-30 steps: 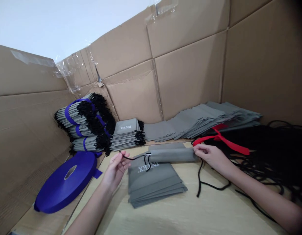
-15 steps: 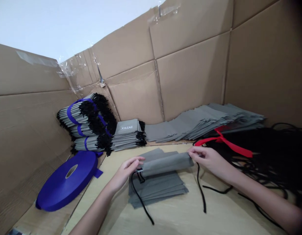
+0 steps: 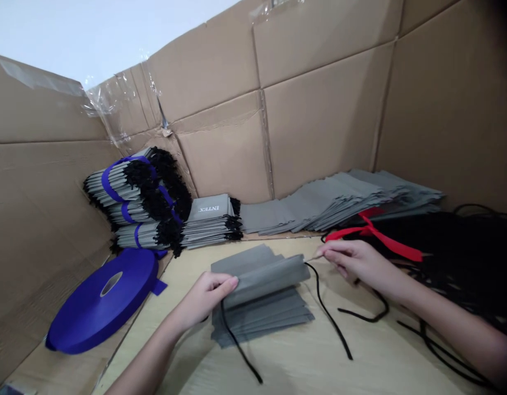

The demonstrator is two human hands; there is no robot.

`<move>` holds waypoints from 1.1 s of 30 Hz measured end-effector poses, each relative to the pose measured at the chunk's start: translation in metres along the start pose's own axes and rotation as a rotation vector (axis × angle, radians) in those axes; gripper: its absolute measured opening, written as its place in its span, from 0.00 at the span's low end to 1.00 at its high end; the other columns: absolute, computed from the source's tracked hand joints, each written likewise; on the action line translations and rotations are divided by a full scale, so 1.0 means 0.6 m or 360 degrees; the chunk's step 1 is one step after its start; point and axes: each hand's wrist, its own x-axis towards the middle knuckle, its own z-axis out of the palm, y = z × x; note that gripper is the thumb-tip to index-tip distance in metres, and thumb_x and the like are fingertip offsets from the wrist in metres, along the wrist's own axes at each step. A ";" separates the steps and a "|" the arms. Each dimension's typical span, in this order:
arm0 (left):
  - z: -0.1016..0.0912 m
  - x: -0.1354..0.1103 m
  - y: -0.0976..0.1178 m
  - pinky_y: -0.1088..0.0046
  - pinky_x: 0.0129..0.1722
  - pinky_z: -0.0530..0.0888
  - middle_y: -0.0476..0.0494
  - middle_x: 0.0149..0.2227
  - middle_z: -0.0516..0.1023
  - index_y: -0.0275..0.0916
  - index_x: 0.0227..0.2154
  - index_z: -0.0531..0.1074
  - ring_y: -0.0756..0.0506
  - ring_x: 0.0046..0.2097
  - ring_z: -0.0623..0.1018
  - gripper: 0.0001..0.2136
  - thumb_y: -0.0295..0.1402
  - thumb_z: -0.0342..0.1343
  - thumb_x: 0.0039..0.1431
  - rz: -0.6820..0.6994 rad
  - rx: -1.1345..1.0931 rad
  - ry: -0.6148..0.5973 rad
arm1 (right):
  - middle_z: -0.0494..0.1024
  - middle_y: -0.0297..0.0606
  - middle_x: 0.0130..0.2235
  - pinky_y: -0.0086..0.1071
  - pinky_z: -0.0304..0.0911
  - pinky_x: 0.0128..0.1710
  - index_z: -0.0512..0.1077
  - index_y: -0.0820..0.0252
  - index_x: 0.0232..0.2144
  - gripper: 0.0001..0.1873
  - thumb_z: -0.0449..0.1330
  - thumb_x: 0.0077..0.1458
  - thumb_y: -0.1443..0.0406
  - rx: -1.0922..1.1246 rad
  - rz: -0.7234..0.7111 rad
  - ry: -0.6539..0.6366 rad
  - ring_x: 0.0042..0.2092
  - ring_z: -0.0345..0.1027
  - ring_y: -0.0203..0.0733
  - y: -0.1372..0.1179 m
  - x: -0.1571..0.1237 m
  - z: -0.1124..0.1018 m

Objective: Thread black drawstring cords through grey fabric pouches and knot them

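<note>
My left hand (image 3: pixel 210 296) is closed on the left end of a grey fabric pouch (image 3: pixel 270 277), thumb on top. The pouch is held slightly raised over a fanned stack of similar grey pieces (image 3: pixel 262 323). One black cord (image 3: pixel 237 337) hangs from its left end and another black cord (image 3: pixel 325 307) from its right end. Just off that right end, my right hand (image 3: pixel 352 262) is closed in a pinch. A thin, pale, needle-like tool (image 3: pixel 312 258) sticks out from its fingertips toward the pouch opening; most of it is hidden.
A roll of blue tape (image 3: pixel 103 307) lies at left. Behind it stand blue-banded bundles of pouches (image 3: pixel 132 203) and a stack marked INTEX (image 3: pixel 210 211). Grey pieces (image 3: pixel 319 203) line the cardboard wall (image 3: pixel 319 120). Black cords (image 3: pixel 455 247) and a red strip (image 3: pixel 385 243) lie at right.
My right hand has drawn slightly away from the pouch's right end, and the thin tool now shows. My left thumb has come down onto the pouch's left end. The view has shifted slightly.
</note>
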 end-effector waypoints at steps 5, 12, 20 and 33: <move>-0.001 0.004 -0.013 0.74 0.24 0.48 0.53 0.22 0.45 0.39 0.18 0.48 0.52 0.25 0.49 0.23 0.52 0.43 0.57 -0.0065 -0.0206 -0.0032 | 0.60 0.29 0.14 0.31 0.51 0.21 0.72 0.60 0.25 0.24 0.54 0.46 0.45 -0.0041 0.0017 0.0188 0.19 0.53 0.36 0.010 0.008 -0.034; -0.015 -0.002 -0.022 0.75 0.21 0.47 0.54 0.21 0.45 0.39 0.17 0.49 0.53 0.23 0.49 0.23 0.51 0.45 0.56 -0.0182 -0.0204 -0.0023 | 0.58 0.29 0.13 0.35 0.49 0.25 0.71 0.60 0.24 0.28 0.49 0.47 0.43 -0.0295 0.0032 0.0375 0.19 0.53 0.38 0.046 0.002 -0.095; -0.024 -0.003 -0.054 0.77 0.21 0.50 0.53 0.22 0.49 0.38 0.18 0.53 0.53 0.23 0.52 0.23 0.53 0.45 0.55 -0.0244 -0.0190 -0.0073 | 0.58 0.31 0.14 0.35 0.49 0.24 0.71 0.60 0.23 0.26 0.49 0.48 0.44 -0.0333 0.0095 0.0389 0.19 0.53 0.38 0.069 -0.007 -0.128; -0.034 -0.011 -0.101 0.77 0.19 0.45 0.56 0.20 0.44 0.40 0.18 0.50 0.54 0.20 0.47 0.24 0.55 0.46 0.54 -0.0334 -0.0260 -0.0028 | 0.62 0.32 0.14 0.33 0.52 0.22 0.73 0.55 0.25 0.19 0.47 0.54 0.53 -0.0568 0.0066 0.0561 0.19 0.56 0.39 0.079 -0.015 -0.131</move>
